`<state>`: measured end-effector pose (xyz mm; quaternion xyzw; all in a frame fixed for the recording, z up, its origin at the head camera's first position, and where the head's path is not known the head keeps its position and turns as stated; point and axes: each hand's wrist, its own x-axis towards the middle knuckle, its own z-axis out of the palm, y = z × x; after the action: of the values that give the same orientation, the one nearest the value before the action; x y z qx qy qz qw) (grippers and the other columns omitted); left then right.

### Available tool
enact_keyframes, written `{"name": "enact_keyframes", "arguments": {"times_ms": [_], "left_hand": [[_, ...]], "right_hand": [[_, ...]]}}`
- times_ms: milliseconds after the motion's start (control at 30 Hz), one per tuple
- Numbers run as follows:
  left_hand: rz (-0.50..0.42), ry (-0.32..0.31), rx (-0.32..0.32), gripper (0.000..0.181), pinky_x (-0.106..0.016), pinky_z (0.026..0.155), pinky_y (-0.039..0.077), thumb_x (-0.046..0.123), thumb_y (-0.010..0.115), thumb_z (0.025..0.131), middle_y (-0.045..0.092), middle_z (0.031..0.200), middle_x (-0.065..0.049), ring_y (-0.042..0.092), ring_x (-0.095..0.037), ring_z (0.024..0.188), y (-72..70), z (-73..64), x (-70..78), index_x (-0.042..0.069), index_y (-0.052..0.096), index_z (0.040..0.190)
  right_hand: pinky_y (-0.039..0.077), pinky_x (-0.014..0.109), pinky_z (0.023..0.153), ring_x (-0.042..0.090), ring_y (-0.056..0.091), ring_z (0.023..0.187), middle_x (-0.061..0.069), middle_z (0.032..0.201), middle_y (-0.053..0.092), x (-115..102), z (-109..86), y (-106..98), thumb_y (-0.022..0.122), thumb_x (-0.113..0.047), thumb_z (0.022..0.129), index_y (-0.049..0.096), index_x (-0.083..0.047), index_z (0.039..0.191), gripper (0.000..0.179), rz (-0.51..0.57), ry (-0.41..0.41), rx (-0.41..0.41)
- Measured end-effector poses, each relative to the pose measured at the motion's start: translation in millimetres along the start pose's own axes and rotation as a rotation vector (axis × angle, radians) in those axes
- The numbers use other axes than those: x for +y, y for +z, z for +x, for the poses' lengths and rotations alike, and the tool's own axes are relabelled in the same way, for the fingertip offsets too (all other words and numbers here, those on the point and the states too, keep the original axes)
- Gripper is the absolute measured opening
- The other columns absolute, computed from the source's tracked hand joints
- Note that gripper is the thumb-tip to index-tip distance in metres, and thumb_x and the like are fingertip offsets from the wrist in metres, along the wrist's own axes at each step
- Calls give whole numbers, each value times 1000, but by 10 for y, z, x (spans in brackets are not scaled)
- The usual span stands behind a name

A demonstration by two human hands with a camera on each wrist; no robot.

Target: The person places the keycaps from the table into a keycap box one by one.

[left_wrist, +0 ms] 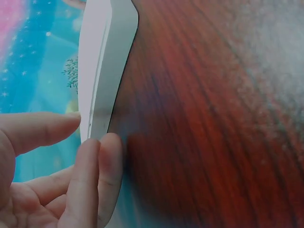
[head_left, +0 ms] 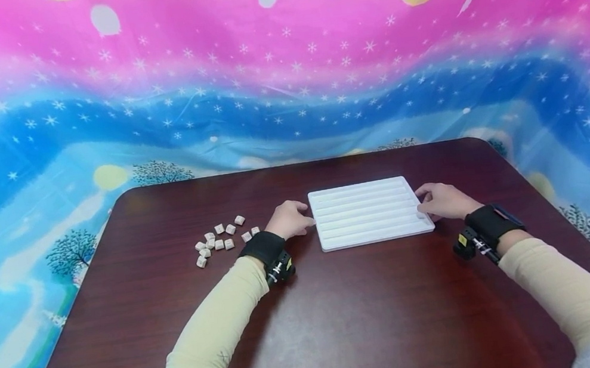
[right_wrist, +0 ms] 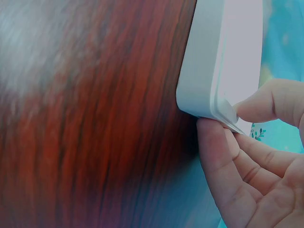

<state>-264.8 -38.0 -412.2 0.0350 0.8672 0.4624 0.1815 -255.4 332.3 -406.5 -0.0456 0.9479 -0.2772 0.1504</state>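
A white rectangular tray (head_left: pixel 363 213) with long parallel ridges lies on the table. My left hand (head_left: pixel 289 219) is at its left end; in the left wrist view the thumb (left_wrist: pixel 52 128) meets the upper edge while the fingertips (left_wrist: pixel 110 149) bear on the end wall. At the opposite end, my right hand (head_left: pixel 445 200) pinches the tray's corner (right_wrist: pixel 209 102), thumb over the rim and curled fingers against the side. Several small cream-coloured cubes (head_left: pixel 219 245) are scattered left of my left hand, their markings too small to read.
The dark reddish-brown wooden table (head_left: pixel 363 321) has rounded far corners. Behind it hangs a pink and blue patterned cloth (head_left: pixel 286 101). Both wrists wear black straps with small cameras (head_left: pixel 465 244).
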Motion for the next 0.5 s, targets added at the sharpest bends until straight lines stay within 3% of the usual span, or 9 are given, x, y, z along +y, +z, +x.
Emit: {"name": "enact_keyframes", "arguments": {"times_ms": [100, 333, 500], "left_hand": [[27, 5, 9, 53, -29, 73, 59, 6, 72, 93, 60, 138, -22, 75, -20, 81, 5, 4, -16, -5, 56, 142], [60, 27, 44, 54, -30, 74, 57, 4, 71, 92, 75, 93, -14, 75, -22, 81, -9, -51, -53, -5, 55, 143], [156, 52, 91, 57, -31, 77, 52, 5, 72, 90, 73, 92, -12, 68, -20, 81, -6, -81, -34, -5, 55, 143]], "right_hand": [[60, 40, 76, 26, 67, 82, 25, 102, 62, -50, 14, 20, 62, -9, 94, 44, 19, 138, 56, 34, -4, -18], [60, 39, 75, 24, 67, 81, 25, 103, 61, -138, 44, 61, 65, -11, 95, 43, 18, 139, 57, 87, 5, -40], [60, 39, 75, 24, 68, 81, 26, 104, 61, -161, 78, 113, 66, -11, 98, 40, 19, 143, 60, 112, -1, -46]]}}
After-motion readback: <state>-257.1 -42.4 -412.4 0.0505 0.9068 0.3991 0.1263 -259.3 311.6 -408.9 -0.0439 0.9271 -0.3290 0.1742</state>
